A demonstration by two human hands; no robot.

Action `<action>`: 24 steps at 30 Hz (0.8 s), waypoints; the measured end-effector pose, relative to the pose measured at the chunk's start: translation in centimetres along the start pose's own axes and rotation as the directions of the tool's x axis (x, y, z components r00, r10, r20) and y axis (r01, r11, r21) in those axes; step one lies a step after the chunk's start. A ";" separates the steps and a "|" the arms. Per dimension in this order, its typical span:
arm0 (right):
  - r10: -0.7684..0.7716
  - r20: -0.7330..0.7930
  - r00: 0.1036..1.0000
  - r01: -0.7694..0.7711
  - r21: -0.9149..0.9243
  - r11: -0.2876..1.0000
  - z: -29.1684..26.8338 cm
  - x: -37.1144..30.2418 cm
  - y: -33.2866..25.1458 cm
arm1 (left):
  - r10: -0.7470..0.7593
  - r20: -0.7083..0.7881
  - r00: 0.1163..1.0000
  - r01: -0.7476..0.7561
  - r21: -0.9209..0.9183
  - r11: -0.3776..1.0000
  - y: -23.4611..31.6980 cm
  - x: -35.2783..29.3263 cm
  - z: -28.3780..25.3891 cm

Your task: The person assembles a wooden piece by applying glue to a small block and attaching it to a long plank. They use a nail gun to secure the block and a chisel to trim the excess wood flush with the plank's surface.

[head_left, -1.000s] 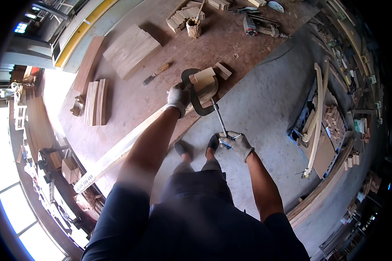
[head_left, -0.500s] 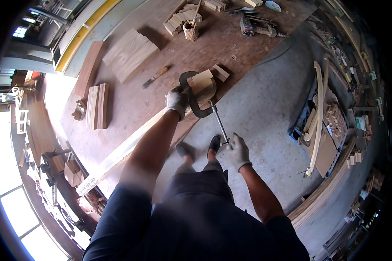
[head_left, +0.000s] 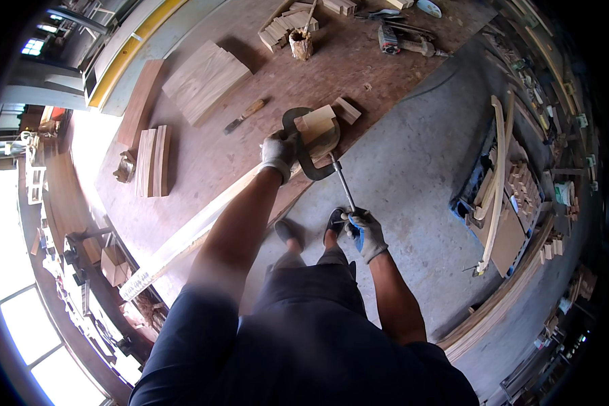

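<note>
A dark metal C-clamp (head_left: 289,123) sits around a wooden block (head_left: 316,120) at the edge of the workbench. My left hand (head_left: 278,150), in a pale work glove, is closed on the clamp's curved frame. The clamp's long screw (head_left: 344,181) points down toward me, beyond the bench edge. At its lower end my right hand (head_left: 366,235) grips the handle, with blue showing on the glove. A long pale wooden beam (head_left: 203,211) runs from the clamp toward the lower left, partly under my left forearm. Beside the clamped block lies a small wood offcut (head_left: 347,109).
On the workbench (head_left: 210,149) lie a wood-handled chisel (head_left: 245,115), a wide board (head_left: 206,81), two narrow blocks (head_left: 152,162), a glue pot with a brush (head_left: 301,46) and a power drill (head_left: 406,44). A pallet of wood pieces (head_left: 504,203) stands on the floor at right.
My right hand has turned over and closed around the end of the clamp screw; before, its fingers were raised beside it. The left hand keeps its hold on the frame.
</note>
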State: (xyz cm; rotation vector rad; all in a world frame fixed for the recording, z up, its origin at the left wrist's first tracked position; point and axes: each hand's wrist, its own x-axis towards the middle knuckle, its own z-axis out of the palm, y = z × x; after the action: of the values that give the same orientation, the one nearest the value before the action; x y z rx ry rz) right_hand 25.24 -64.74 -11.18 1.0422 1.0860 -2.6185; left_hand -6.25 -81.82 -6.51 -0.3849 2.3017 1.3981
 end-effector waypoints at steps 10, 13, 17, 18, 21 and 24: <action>-0.252 -0.306 0.918 0.081 -0.478 0.875 0.9 -2.7 -0.6 | -0.011 0.010 1.000 0.012 -0.106 0.994 0.9 -0.6 -0.2; 0.250 -0.240 0.938 -0.228 0.114 0.967 0.6 -2.0 -0.8 | -0.027 0.005 1.000 0.027 -0.135 0.991 1.5 -1.4 -0.4; 0.327 -0.005 0.945 -0.282 0.494 0.823 -0.6 1.4 0.9 | -0.019 -0.004 1.000 0.018 -0.162 0.987 2.6 -2.1 -0.1; 0.301 0.015 0.953 -0.255 0.575 0.778 -1.4 2.6 1.9 | -0.004 0.007 1.000 0.005 -0.192 0.981 2.1 -1.5 -0.2; -0.007 -0.168 0.986 0.044 0.216 0.975 1.8 0.0 -0.2 | 0.003 0.032 0.999 0.007 -0.322 0.947 -0.2 0.2 -0.9; -0.355 -0.236 0.905 0.254 -0.370 0.894 2.7 -1.5 -1.9 | -0.003 0.131 0.991 0.066 -0.482 0.873 0.6 -0.5 -1.4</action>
State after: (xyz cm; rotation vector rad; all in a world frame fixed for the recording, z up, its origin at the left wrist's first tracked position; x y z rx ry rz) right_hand 24.23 -65.42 -7.74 1.3014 1.8275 -2.4082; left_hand -6.41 -82.77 -5.20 -0.4657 1.8102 1.9222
